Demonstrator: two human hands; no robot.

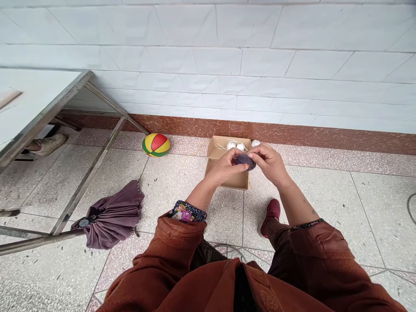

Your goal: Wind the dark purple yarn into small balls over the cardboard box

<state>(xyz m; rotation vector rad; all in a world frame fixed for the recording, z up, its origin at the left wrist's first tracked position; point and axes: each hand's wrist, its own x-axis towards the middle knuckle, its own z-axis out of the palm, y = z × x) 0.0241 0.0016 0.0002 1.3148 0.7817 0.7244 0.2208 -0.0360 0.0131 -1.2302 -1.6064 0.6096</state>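
Observation:
My left hand [227, 166] holds a dark purple ball of yarn [244, 162], its thumb laid across the front. My right hand [268, 163] is at the ball's upper right, thumb and forefinger pinched together on what looks like the yarn's strand, too thin to see clearly. Below and behind the hands, an open cardboard box [229, 182] lies on the floor. White balls of yarn [231, 144] with loose strands are in its far part. Another white ball [255, 143] shows just past the box's right side, partly covered by my right hand.
A red, yellow and green ball [156, 144] lies by the wall. Left of me stands a metal-framed table [42, 86], with a folded purple umbrella [113, 214] on the floor near its lower bar. Under the table another person's shoe [50, 144] shows. A dark cable [411, 208] is at far right.

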